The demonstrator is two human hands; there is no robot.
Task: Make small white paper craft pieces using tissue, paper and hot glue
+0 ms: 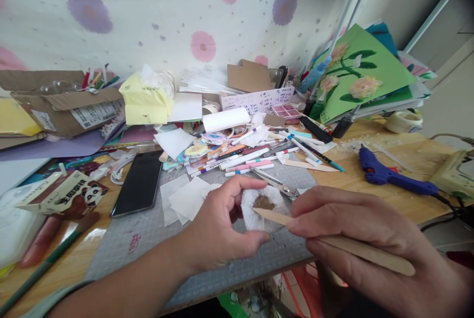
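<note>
Near the cutting mat's (148,239) front edge, the left hand (218,229) pinches a white fluffy pad (255,212) while the right hand (366,239) grips a wooden stick (333,241). Its tip touches the pad's brown patch (263,203); a hard push could likely tear the soft fibres.

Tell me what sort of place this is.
Probably a home craft desk: a blue glue gun, a heap of marker pens and a green paper-flower collage crowd the cutting mat.
</note>
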